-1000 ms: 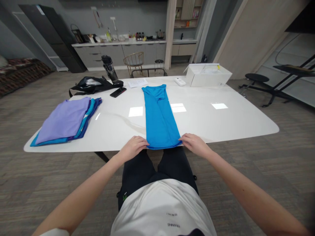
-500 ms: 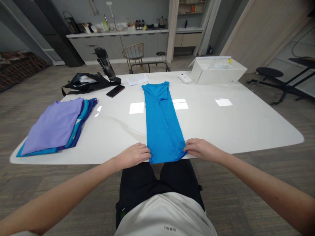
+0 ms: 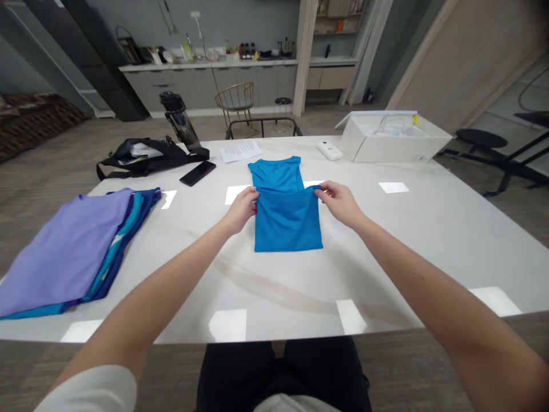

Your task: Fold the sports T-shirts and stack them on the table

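Note:
A blue T-shirt (image 3: pixel 288 223) lies on the white table in front of me, its lower part turned up over itself toward the neckline. Its neck end still shows beyond the fold, pointing away from me. My left hand (image 3: pixel 243 209) pinches the left corner of the turned-up hem. At the opposite corner, my right hand (image 3: pixel 338 201) grips the hem between thumb and fingers, holding it slightly raised. Left of my arm rests a stack of folded clothes with a lavender shirt (image 3: pixel 71 249) on top.
Beyond the stack are a black bag (image 3: pixel 141 155), a dark bottle (image 3: pixel 180 121), a phone (image 3: pixel 198 173) and a printed sheet (image 3: pixel 240 151). A white device (image 3: pixel 330 151) sits beside an open white box (image 3: pixel 394 143) at the far right of the table (image 3: pixel 407 246).
Both hands have carried the shirt's hem forward from the table's near edge, doubling the cloth over. The view has shifted, so more of the near tabletop shows.

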